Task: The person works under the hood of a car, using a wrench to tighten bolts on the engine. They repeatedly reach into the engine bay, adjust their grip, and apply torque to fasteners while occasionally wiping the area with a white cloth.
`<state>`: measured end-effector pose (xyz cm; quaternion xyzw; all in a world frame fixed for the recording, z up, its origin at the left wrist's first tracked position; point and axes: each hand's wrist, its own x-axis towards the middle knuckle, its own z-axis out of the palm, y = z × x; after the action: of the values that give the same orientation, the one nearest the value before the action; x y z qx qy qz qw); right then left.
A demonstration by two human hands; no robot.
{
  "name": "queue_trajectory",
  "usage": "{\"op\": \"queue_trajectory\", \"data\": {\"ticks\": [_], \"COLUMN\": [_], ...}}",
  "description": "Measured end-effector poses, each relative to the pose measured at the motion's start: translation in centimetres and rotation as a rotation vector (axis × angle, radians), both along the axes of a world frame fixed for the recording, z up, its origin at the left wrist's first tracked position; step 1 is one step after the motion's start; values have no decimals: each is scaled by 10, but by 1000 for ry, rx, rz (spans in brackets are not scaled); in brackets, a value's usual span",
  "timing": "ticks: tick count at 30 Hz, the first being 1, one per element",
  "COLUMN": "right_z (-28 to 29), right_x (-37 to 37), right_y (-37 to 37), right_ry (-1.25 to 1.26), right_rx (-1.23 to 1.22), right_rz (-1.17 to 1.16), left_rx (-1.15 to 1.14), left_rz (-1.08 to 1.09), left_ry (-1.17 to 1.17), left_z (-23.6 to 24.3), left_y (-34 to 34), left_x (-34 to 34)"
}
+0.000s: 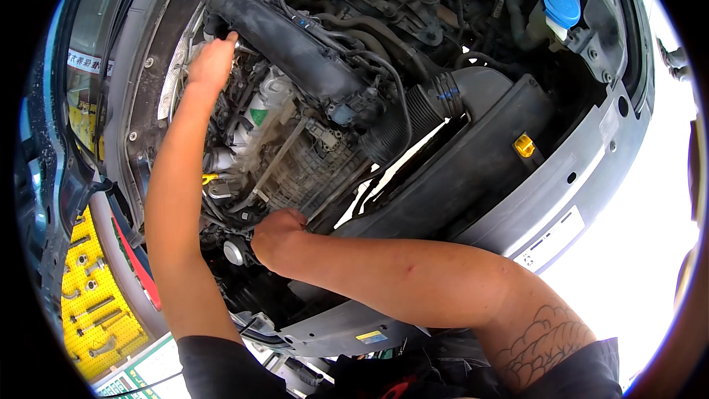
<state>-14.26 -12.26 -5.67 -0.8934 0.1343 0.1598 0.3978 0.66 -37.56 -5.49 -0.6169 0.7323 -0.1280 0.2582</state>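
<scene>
Left hand (210,63) is up at the far-left end of the long black duct (288,44), one finger at its edge; fingers look partly curled, but I can't tell if they grip the duct or something under it. Duct lies diagonally over the engine (303,177), its nearer end by the ribbed hose (395,129). Right hand (279,240) is low on the near side, curled nearly into a fist just beside the white round cap (233,253); fingertips hidden, so can't tell what it has, if anything. Wide split between the hands probably just reflects reach: left arm runs long and nearly straight to the deep end, right elbow bent, likely for bracing or feeling into a tight gap. Yellow pull handle (210,178) sits between them, apart from both.
</scene>
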Motion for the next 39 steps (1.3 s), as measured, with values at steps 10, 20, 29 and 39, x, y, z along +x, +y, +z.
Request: {"op": "queue_trajectory", "data": {"ticks": [10,20,29,39], "right_z": [6,8,6,3], "right_x": [-2,-6,1,2], "right_y": [0,1,-1,-1], "right_ry": [38,-27,17,2], "right_rx": [79,43,39,99], "right_rz": [-19,-32,-12,-36], "left_rx": [434,31,-54,539], "left_rz": [765,-56,-228,904], "left_ry": [725,2,160,893], "left_z": [11,4,-8,19], "left_y": [-15,8,10,-8], "left_x": [5,-2,26,-9]}}
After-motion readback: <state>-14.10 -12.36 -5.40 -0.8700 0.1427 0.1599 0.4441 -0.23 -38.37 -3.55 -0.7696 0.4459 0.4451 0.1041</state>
